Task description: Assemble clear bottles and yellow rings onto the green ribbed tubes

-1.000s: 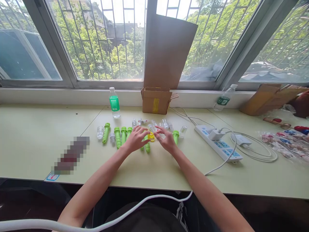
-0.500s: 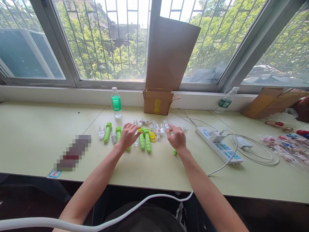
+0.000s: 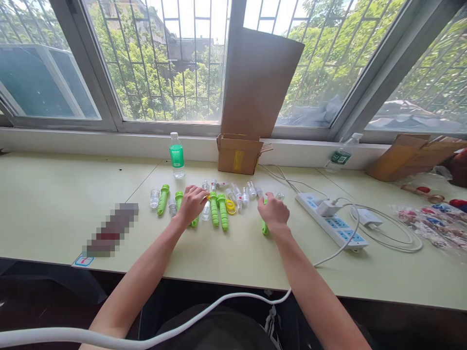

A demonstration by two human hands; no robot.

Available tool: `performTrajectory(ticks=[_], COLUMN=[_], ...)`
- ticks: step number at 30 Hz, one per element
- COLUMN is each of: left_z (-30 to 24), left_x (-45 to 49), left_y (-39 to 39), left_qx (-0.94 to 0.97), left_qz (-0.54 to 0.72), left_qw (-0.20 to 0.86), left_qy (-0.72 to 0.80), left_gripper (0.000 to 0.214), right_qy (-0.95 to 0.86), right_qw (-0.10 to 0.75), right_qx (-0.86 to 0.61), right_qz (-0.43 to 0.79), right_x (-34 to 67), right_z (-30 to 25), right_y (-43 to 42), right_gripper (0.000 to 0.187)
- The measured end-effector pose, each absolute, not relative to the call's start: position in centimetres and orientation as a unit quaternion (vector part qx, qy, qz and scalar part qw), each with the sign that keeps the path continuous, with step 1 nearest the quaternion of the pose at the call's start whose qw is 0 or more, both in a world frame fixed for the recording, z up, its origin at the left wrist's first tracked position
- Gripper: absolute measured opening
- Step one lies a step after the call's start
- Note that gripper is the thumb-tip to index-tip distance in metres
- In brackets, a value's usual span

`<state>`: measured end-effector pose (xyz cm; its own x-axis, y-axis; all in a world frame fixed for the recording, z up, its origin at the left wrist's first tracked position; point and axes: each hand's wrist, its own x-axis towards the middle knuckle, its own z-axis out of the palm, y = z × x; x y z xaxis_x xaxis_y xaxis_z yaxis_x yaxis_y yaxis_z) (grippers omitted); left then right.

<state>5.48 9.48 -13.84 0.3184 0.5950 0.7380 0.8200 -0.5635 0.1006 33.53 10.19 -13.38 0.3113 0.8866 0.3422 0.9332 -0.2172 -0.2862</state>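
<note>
My left hand (image 3: 192,205) is closed in a pinch on a small yellow ring (image 3: 208,197), mostly covered by the fingertips. My right hand (image 3: 273,211) has its fingers curled over a ridged green plastic tube (image 3: 264,228), which lies on the table and is partly hidden by the hand. Between the hands lie two more green tubes (image 3: 224,214), some yellow rings (image 3: 230,207) and several clear plastic pieces (image 3: 245,195). To the left of my left hand are another green tube (image 3: 163,200) and a clear cup-like piece (image 3: 154,198).
A green-labelled bottle (image 3: 177,156) and a cardboard box (image 3: 239,154) stand along the back. At right, a white power strip (image 3: 330,221) with cables lies near bagged small items (image 3: 430,221). One white cable (image 3: 219,302) crosses before my body.
My right hand has let go of a clear plastic piece among the others and moved right and down onto the green tube. My left hand has shifted slightly left with the yellow ring.
</note>
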Motion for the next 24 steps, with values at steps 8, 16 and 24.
performTrajectory(ticks=[8, 16, 24], left_z=[-13.7, -13.61, -13.59], left_x=[5.46, 5.55, 5.68], left_y=[9.28, 9.11, 8.94], left_qx=[-0.785, -0.775, -0.774], left_qz=[-0.385, -0.397, -0.407], left_qw=[0.152, 0.157, 0.151], left_qy=[-0.462, -0.466, -0.46], left_gripper=[0.026, 0.027, 0.029], right_qy=[-0.586, -0.594, -0.616], right_qw=[0.187, 0.133, 0.126], right_qx=[-0.784, -0.793, -0.777], right_qz=[-0.078, -0.023, -0.018], right_x=[33.76, 34.13, 34.0], right_z=[-13.53, -13.85, -14.27], right_y=[10.3, 10.48, 10.42], right_gripper=[0.035, 0.03, 0.031])
